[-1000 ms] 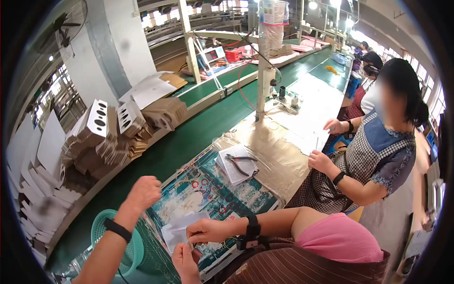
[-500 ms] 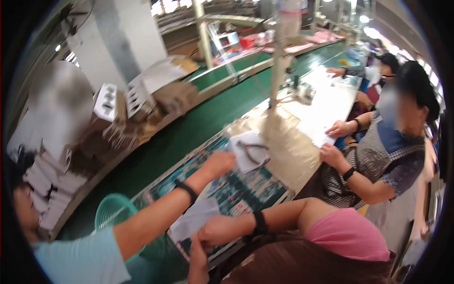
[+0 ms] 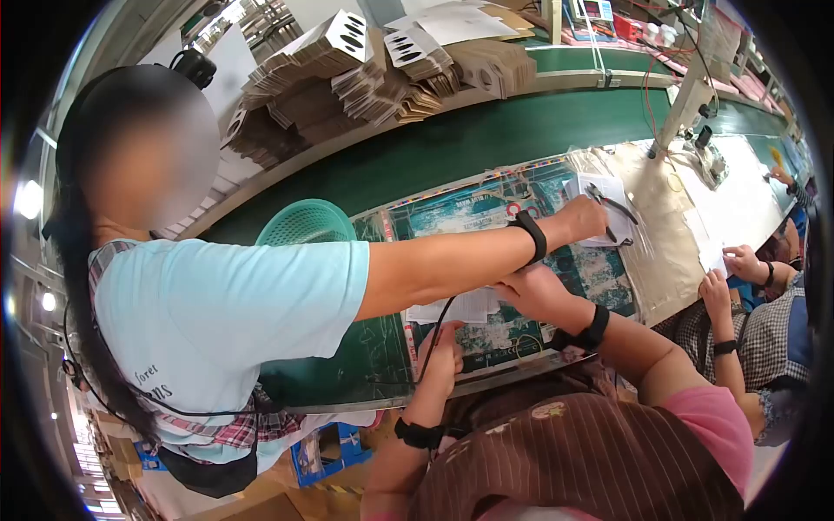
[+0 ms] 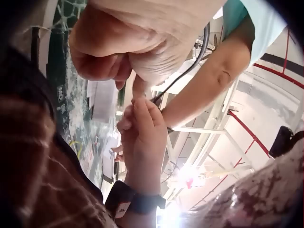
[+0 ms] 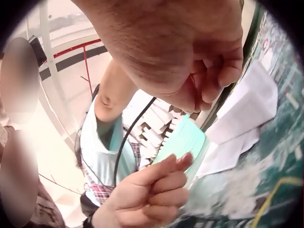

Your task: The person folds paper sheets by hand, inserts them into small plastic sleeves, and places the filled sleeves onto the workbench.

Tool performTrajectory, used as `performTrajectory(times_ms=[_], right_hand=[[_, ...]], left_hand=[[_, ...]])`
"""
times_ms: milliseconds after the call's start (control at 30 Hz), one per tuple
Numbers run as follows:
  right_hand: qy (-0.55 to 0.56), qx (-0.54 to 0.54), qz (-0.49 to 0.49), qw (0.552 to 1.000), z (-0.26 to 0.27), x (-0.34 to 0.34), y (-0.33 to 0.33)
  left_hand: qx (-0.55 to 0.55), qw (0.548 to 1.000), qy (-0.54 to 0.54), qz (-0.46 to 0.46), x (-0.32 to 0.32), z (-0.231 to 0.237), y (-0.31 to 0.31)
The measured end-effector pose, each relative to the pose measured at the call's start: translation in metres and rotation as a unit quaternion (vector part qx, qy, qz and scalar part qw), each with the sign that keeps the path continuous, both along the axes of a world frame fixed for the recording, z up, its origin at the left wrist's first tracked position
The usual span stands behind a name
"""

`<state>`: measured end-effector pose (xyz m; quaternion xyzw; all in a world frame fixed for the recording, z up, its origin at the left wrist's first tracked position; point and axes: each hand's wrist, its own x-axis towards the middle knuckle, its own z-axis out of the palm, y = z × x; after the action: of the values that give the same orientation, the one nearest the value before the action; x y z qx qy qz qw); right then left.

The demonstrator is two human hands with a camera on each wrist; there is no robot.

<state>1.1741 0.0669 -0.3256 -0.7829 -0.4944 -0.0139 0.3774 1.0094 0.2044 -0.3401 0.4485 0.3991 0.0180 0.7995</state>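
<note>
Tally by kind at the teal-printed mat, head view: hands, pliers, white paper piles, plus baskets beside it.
Hands: 3 (left hand, right hand, coworker's reaching hand)
Pliers: 1
White paper piles: 2 (upper pile under the pliers, lower pile partly hidden by arms)
Green basket: 1
Total: 7

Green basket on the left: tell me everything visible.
The green basket looks like plastic: teal, with a rounded rim and a thin wall pierced by many small holes. In the head view it seems to stand upright, open upward, left of the teal printed table cover. The light blue sleeve hides its lower front, so its base, any contents and whether the sleeve touches it can't be told. No hand is seen on it.
</note>
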Motion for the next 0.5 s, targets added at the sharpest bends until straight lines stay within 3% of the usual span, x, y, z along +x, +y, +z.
performTrajectory(times_ms=[67, 100, 167, 500], right_hand=[[-0.104, -0.008, -0.038, 0.994, -0.012, 0.009, 0.002], [-0.105, -0.008, -0.036, 0.994, -0.015, 0.014, 0.001], [-0.161, -0.115, 0.024, 0.98, -0.017, 0.02, 0.001], [-0.18, -0.164, 0.009, 0.97, -0.022, 0.006, 0.007]], left_hand=[[-0.014, 1.0, -0.028, 0.0, 0.0, -0.007, 0.002], [-0.029, 0.998, -0.055, -0.002, 0.0, -0.008, 0.002], [-0.021, 0.998, -0.058, 0.003, 0.001, -0.009, 0.002], [-0.033, 0.997, -0.069, 0.011, 0.003, 0.002, 0.005]])
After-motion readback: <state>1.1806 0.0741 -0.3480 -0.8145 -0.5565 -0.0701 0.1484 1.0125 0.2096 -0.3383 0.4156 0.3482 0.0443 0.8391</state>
